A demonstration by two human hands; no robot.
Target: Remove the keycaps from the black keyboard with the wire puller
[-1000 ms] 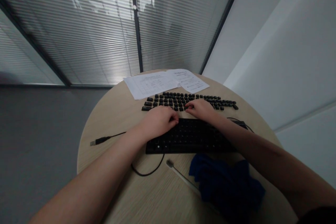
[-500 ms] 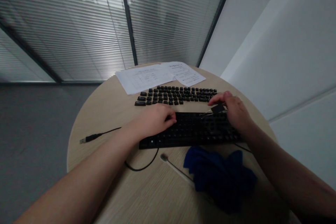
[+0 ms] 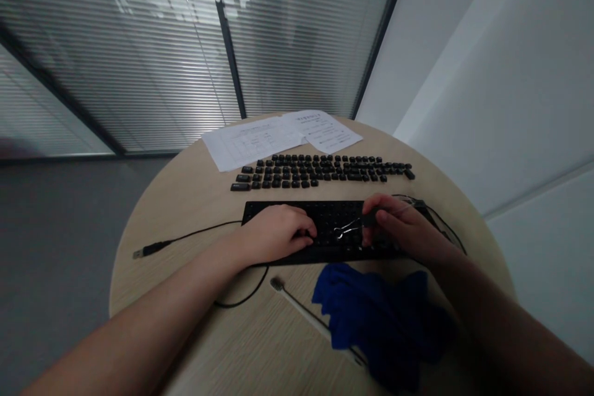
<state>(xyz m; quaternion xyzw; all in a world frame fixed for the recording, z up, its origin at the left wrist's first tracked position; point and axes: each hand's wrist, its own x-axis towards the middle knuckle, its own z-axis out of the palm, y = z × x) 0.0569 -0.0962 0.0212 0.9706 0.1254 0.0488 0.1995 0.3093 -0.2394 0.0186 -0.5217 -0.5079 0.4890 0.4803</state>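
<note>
A black keyboard (image 3: pixel 325 210) lies across the middle of the round table. My left hand (image 3: pixel 281 232) rests on its left part with the fingers curled together; whether anything is between them is hidden. Over the keyboard's right part, my right hand (image 3: pixel 394 223) grips a wire keycap puller (image 3: pixel 355 224) by its dark handle. The puller's wire ends point left, at the keys near the middle. Loose black keycaps (image 3: pixel 301 170) lie in rows beyond the keyboard.
Two printed sheets (image 3: pixel 260 139) lie at the table's far edge. A cable with a USB plug (image 3: pixel 151 249) extends left. Nearer me are a toothbrush (image 3: pixel 301 309) and a crumpled blue cloth (image 3: pixel 375 315). Blinds and a white wall stand behind the table.
My right hand has moved down and left with the puller, from the keyboard's far edge to over its keys. The keycaps at the far right now show. The view has shifted slightly.
</note>
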